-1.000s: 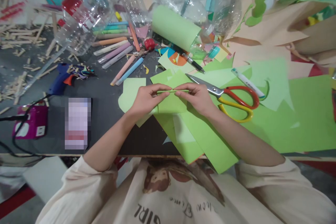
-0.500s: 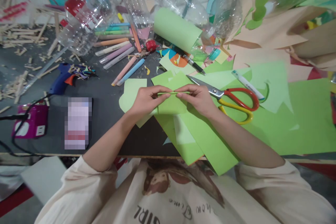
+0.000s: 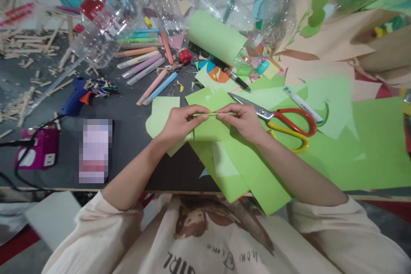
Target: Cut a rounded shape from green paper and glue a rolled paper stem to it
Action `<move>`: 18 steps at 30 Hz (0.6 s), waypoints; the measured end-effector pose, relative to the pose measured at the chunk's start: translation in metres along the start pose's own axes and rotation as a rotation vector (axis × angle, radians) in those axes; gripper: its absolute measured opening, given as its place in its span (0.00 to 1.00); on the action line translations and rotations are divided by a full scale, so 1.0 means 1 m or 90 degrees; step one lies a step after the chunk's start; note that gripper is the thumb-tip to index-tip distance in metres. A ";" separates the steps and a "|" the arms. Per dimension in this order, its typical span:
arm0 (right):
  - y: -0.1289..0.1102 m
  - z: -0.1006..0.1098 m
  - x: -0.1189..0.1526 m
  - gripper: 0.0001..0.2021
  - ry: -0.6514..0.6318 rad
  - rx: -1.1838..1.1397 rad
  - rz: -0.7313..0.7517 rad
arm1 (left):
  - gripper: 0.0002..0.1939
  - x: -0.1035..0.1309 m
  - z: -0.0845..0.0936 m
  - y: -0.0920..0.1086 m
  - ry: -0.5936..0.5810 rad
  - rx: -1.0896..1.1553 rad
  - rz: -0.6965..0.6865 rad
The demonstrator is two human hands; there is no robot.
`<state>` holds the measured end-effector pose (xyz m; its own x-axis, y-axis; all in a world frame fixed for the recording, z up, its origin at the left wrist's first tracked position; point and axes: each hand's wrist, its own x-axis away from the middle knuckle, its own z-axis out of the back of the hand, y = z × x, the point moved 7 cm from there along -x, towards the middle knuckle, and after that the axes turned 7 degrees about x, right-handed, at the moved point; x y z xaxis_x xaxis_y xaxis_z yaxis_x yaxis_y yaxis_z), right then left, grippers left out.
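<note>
Both hands pinch the top edge of one piece of green paper, which is folded or rolled over along that edge. My left hand grips the edge's left part between thumb and fingers. On its right part my right hand does the same, with a small gap between the two hands. More green sheets lie beneath and reach over the table's front edge. Scissors with a red and a yellow handle lie just right of my right hand. A pale green paper lies beside my left hand.
At the left are a phone, a blue glue gun, a purple box and wood sticks. Markers, a black pen, a green paper-wrapped bottle and clear bottles stand or lie behind. A glue stick lies right.
My right hand has shifted very slightly to the right along the paper's edge. My left hand looks unmoved.
</note>
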<state>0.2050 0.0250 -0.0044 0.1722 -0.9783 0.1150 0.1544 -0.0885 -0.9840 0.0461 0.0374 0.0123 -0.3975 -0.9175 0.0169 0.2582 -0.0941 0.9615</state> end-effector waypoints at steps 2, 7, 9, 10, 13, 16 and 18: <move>0.000 0.001 0.000 0.13 0.006 0.000 0.002 | 0.18 -0.001 0.000 -0.002 -0.009 0.003 0.017; 0.006 0.006 -0.001 0.13 0.033 0.009 -0.027 | 0.17 -0.003 0.004 -0.004 -0.008 0.033 0.058; 0.007 0.007 -0.001 0.14 0.039 0.005 -0.030 | 0.16 -0.003 0.006 -0.005 0.002 0.045 0.066; 0.007 0.007 -0.002 0.14 0.038 0.004 -0.029 | 0.15 -0.004 0.006 -0.005 0.005 0.050 0.068; 0.007 0.007 -0.002 0.14 0.031 0.004 -0.022 | 0.14 -0.005 0.006 -0.004 0.012 0.072 0.073; 0.006 0.006 -0.002 0.14 0.026 0.000 -0.020 | 0.15 -0.004 0.005 -0.004 0.014 0.100 0.084; 0.006 0.006 -0.002 0.13 0.024 -0.001 -0.021 | 0.15 -0.004 0.004 -0.004 0.012 0.109 0.094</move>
<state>0.2114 0.0278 -0.0095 0.1300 -0.9813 0.1422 0.1584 -0.1210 -0.9799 0.0432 0.0429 0.0095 -0.3496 -0.9236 0.1576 0.1589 0.1073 0.9814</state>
